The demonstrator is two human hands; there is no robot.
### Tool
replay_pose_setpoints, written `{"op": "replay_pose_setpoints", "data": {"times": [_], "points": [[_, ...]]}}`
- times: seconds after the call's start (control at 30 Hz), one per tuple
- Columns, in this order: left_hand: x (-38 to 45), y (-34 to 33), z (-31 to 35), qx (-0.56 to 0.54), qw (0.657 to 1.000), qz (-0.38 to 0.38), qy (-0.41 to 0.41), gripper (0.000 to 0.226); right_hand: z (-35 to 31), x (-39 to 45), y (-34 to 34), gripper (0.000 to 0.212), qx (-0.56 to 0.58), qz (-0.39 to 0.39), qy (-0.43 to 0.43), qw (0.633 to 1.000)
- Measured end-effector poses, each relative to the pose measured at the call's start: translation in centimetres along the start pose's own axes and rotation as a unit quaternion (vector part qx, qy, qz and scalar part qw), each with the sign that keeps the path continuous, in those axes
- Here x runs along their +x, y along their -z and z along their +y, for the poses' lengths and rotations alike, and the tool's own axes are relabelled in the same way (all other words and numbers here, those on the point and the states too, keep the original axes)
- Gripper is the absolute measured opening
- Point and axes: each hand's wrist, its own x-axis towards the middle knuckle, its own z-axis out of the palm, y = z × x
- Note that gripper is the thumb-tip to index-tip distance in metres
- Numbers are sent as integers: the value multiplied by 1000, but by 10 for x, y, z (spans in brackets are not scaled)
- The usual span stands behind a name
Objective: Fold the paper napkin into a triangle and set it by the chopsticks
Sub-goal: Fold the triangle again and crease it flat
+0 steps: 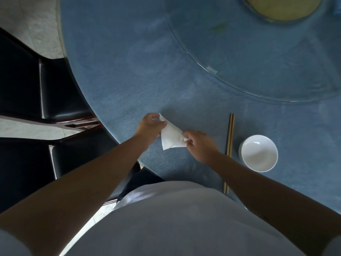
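Head view: a round table (118, 58) covered in blue cloth was observed, with the chopsticks (229, 143) taken as the reference point. The chopsticks lay as a close pair, running lengthwise toward the person, their near ends at the table edge. A white bowl (258, 153) stood just to the right of the chopsticks, upright and apart from them. The paper napkin (171, 135) was to the left of the chopsticks, near but not touching them, and already showed a triangular shape with one point directed away from the person. The left hand (150, 127) gripped the napkin's far-left corner between curled fingers and thumb. The right hand (200, 145) pinched the napkin's right corner, on the side nearer the chopsticks, with fingers drawn together. Whether the napkin rested flat on the cloth or was lifted slightly could not be determined. Beyond the chopsticks, farther from the person, a glass turntable (258, 71) sat on the table, carrying a yellowish dish (282, 7) at its far part. Dark chairs (55, 89) stood well to the left of the chopsticks, off the table edge. The person wore a white shirt (175, 218).
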Motion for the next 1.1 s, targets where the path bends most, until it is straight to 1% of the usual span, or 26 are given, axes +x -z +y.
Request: {"op": "replay_pose_setpoints", "data": {"times": [0.2, 0.4, 0.5, 0.63, 0.77, 0.97, 1.1], "points": [[11, 1, 5, 85, 994, 38, -50, 19, -1, 0, 3, 34, -11, -11, -2, 1000], [12, 4, 8, 144, 984, 46, -90, 23, 0, -11, 4, 48, -25, 15, -22, 999], [13, 3, 9, 154, 982, 40, -99, 20, 3, -14, 3, 45, -32, 13, -26, 999], [13, 1, 7, 169, 976, 68, -121, 21, 5, -13, 2, 43, -33, 12, -33, 999], [13, 0, 4, 226, 958, 82, -154, 17, 4, -13, 3, 44, -36, 16, -32, 999], [16, 2, 2, 226, 958, 99, -146, 20, 3, -15, 6, 43, -42, 37, -10, 998], [18, 2, 2, 233, 957, 96, -146, 20, 3, -17, 6, 44, -51, 42, -3, 998]]}}
